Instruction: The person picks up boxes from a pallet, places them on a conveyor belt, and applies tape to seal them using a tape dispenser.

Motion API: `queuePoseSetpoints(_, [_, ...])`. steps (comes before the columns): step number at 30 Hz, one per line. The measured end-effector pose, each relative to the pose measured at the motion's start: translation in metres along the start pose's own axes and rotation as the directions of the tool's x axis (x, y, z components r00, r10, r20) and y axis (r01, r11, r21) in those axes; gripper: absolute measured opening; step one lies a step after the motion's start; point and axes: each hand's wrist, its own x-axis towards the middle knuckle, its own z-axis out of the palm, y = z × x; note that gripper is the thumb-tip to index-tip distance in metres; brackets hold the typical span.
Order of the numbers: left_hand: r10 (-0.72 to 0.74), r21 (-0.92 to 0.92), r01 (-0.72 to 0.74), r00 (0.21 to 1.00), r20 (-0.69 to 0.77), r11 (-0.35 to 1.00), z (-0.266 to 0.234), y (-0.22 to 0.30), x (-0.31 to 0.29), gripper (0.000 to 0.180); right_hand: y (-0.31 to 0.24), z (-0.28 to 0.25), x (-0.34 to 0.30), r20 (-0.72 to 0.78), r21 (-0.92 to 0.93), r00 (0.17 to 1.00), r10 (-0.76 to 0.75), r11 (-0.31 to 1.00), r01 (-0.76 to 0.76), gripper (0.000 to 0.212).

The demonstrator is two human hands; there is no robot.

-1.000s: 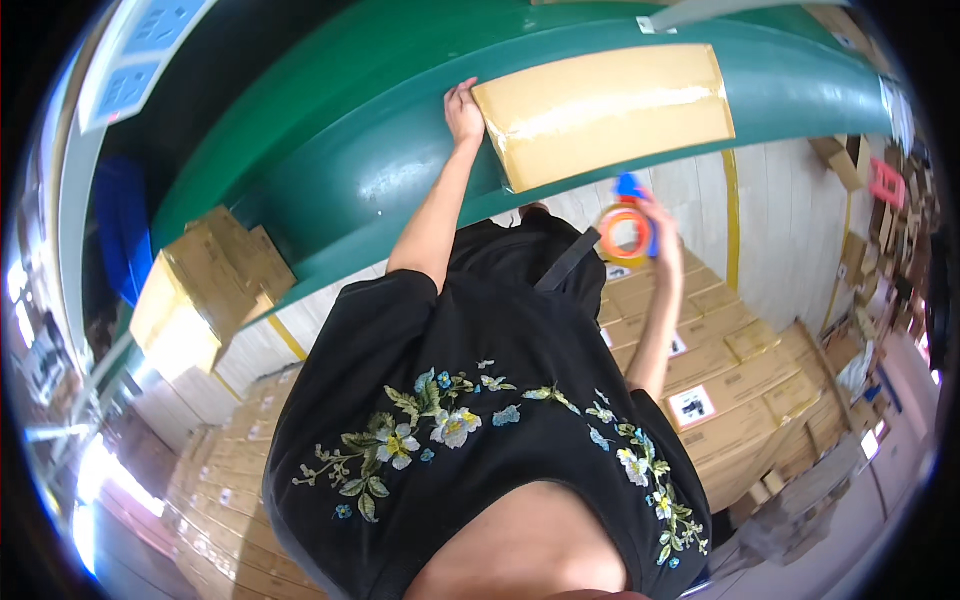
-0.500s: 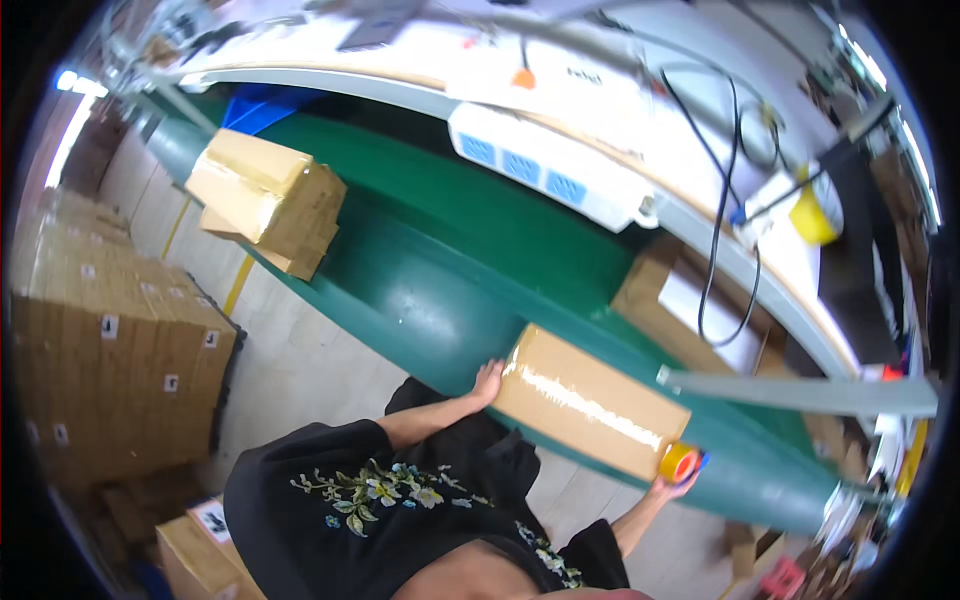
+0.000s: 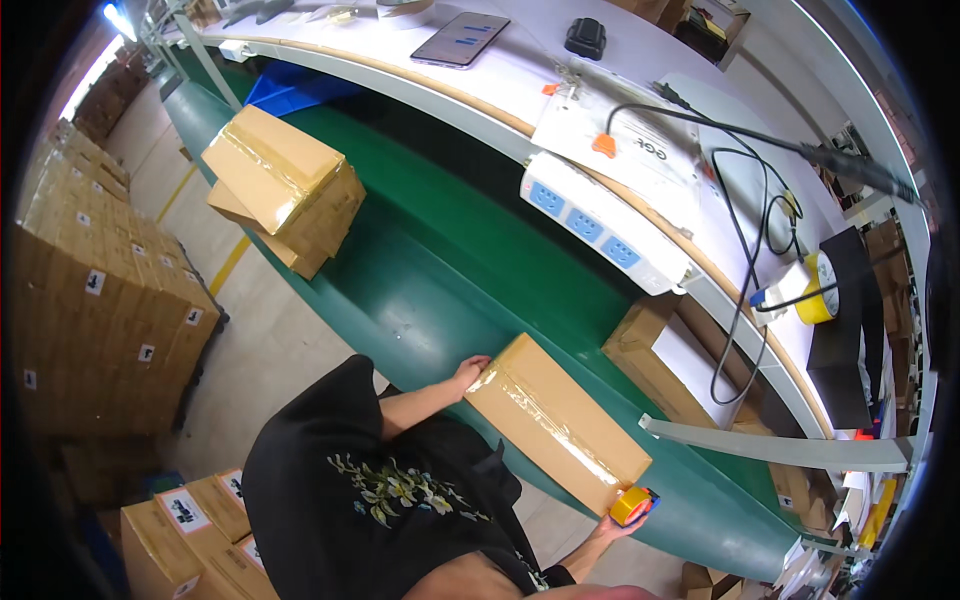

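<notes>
A long cardboard box [image 3: 560,415] lies on the green conveyor belt in front of me, with a strip of clear tape running along its top. My left hand [image 3: 472,374] holds the box's left end, fingers against its side. At the right end, my right hand [image 3: 606,530] grips a tape dispenser [image 3: 632,507] with a yellow-orange roll and a dark blue frame. The dispenser sits right against the box's edge. Part of the right hand's grip is hidden behind the roll.
Taped cartons [image 3: 280,170] are stacked at the belt's far left. A white power strip [image 3: 600,225] hangs along the worktable's edge, below a phone [image 3: 462,40] and looping black cables. A metal bar [image 3: 780,447] crosses the belt at right. Carton stacks [image 3: 110,320] stand at left.
The view has shifted, so the worktable and power strip show lower and more sharply. Both hands keep their places at the box's ends, the tape dispenser still at the right end.
</notes>
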Motion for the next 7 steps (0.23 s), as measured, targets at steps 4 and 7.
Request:
queuePoseSetpoints(4, [-0.136, 0.209, 0.105, 0.981, 0.138, 0.972, -0.016, 0.062, -0.019, 0.058, 0.005, -0.056, -0.002, 0.33, 0.036, 0.938, 0.109, 0.991, -0.128, 0.051])
queuePoseSetpoints(7, [-0.063, 0.367, -0.008, 0.982, 0.18, 0.93, -0.07, 0.15, -0.058, 0.078, 0.063, 0.007, -0.041, 0.491, 0.21, 0.81, 0.322, 0.858, -0.468, 0.063])
